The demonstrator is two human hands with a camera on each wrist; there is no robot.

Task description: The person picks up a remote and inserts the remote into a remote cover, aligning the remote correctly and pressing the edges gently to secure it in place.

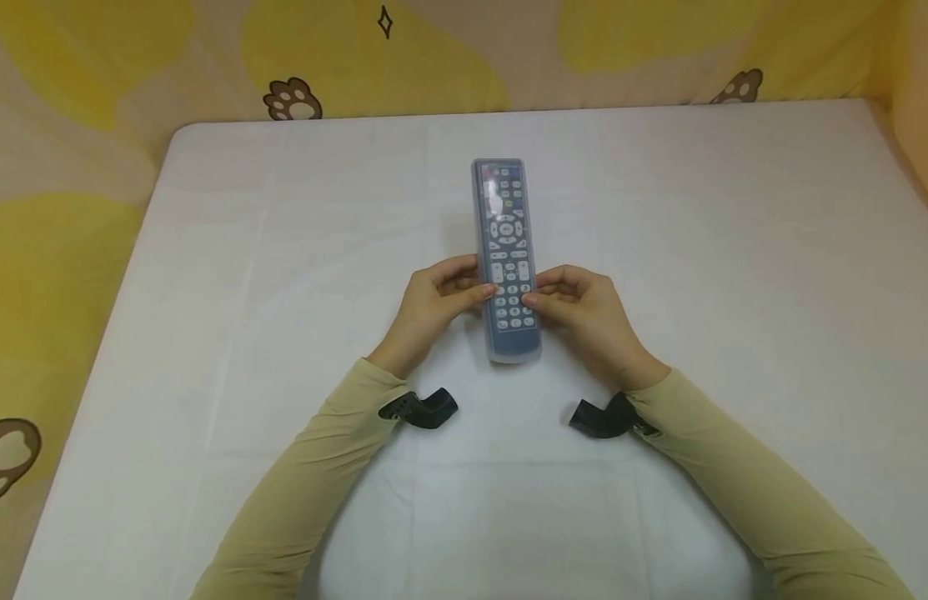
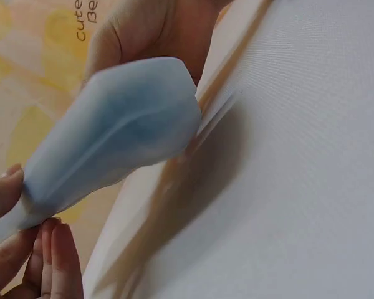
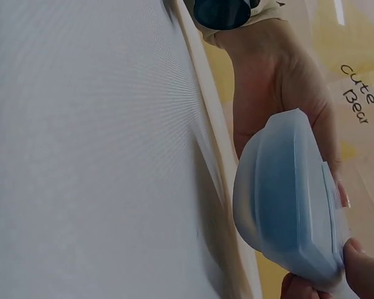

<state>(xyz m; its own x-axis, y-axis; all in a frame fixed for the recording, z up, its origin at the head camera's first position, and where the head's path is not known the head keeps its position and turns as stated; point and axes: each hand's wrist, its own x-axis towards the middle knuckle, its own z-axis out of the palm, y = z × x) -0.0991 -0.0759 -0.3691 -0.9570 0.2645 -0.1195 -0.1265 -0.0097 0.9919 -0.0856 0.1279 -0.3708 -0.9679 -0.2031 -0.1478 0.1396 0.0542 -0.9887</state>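
Note:
A blue-grey remote control (image 1: 512,242) in a translucent sleeve is held upright-facing in the head view, its pale buttons toward the camera. My left hand (image 1: 441,304) pinches its left edge, thumb on the front near the lower buttons. On the opposite edge my right hand (image 1: 584,308) pinches it the same way. In the left wrist view the lower end of the remote control (image 2: 131,118) hangs above the white surface, casting a shadow. The right wrist view shows that rounded end of the remote control (image 3: 287,193) from the side, with fingertips at its far edges.
A white-covered table (image 1: 343,225) lies beneath the hands. Yellow and cream patterned cloth (image 1: 433,58) with paw prints borders its back and sides. A black strap-like mount (image 1: 426,410) sticks out from the left sleeve, and another black mount (image 1: 606,417) from the right sleeve.

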